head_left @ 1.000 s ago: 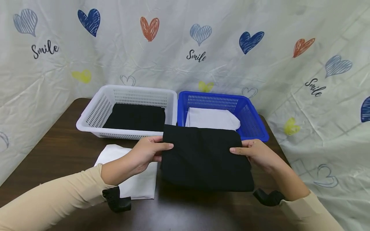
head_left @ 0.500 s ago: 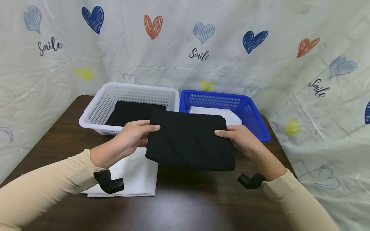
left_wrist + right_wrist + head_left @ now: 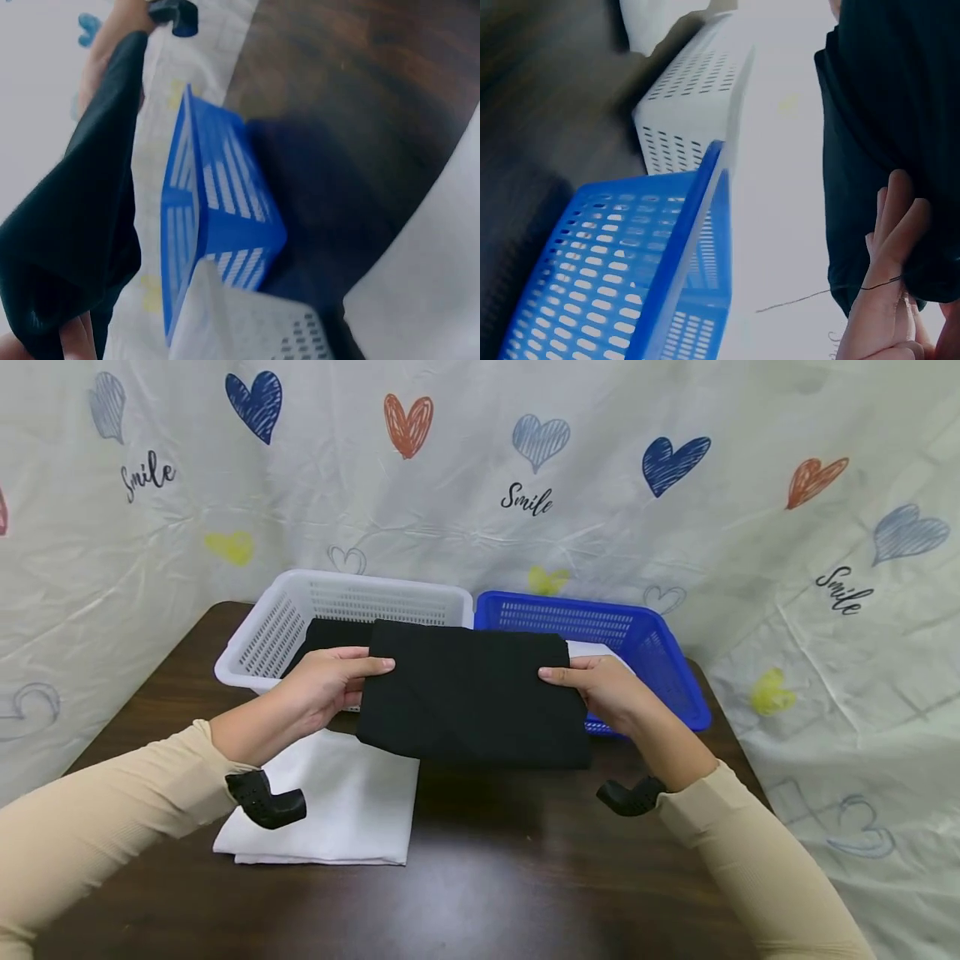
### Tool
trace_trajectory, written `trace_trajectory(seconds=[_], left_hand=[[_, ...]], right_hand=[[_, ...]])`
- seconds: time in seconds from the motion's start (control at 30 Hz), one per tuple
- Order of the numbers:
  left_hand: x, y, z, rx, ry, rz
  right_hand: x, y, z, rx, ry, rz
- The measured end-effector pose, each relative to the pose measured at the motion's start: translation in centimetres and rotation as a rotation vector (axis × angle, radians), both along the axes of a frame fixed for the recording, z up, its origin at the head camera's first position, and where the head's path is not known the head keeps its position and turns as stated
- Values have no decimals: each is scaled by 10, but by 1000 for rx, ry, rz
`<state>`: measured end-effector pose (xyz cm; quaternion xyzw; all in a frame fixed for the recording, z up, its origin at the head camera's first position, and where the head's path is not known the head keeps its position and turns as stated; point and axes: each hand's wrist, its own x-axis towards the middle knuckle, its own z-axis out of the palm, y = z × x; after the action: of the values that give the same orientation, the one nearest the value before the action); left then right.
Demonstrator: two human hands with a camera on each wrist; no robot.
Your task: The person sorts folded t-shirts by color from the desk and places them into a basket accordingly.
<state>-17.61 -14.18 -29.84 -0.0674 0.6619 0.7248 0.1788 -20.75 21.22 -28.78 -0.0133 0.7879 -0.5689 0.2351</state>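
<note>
Between both hands a folded black cloth [image 3: 472,697] is held up above the table, in front of the two baskets. My left hand [image 3: 322,689] pinches its left edge, thumb on the near face. At the right edge my right hand [image 3: 607,689] pinches it the same way; the right wrist view shows fingers [image 3: 896,225] behind the cloth. A white basket [image 3: 251,656] stands at the back left with another black cloth [image 3: 333,633] in it, partly hidden. To its right is a blue basket [image 3: 660,668] with a white cloth [image 3: 596,650] inside, mostly covered by the held cloth.
A folded white cloth [image 3: 337,810] lies on the dark wooden table [image 3: 510,877] below my left forearm. Behind the baskets hangs a pale curtain [image 3: 450,510] printed with hearts.
Both hands have carried the black cloth up, away from me and leftward, from over the table's right part to in front of the baskets. The grip looks the same.
</note>
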Motion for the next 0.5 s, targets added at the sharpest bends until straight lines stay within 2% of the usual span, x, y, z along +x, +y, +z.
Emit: trace_trajectory(seconds=[0.27,0.5], left_hand=[[-16,-16,13,-61,52,42],[-27,-31,20,-106,41,85]], right_hand=[[-15,-21,7,38,2,18],[-29,-42,12,57,4,-4]])
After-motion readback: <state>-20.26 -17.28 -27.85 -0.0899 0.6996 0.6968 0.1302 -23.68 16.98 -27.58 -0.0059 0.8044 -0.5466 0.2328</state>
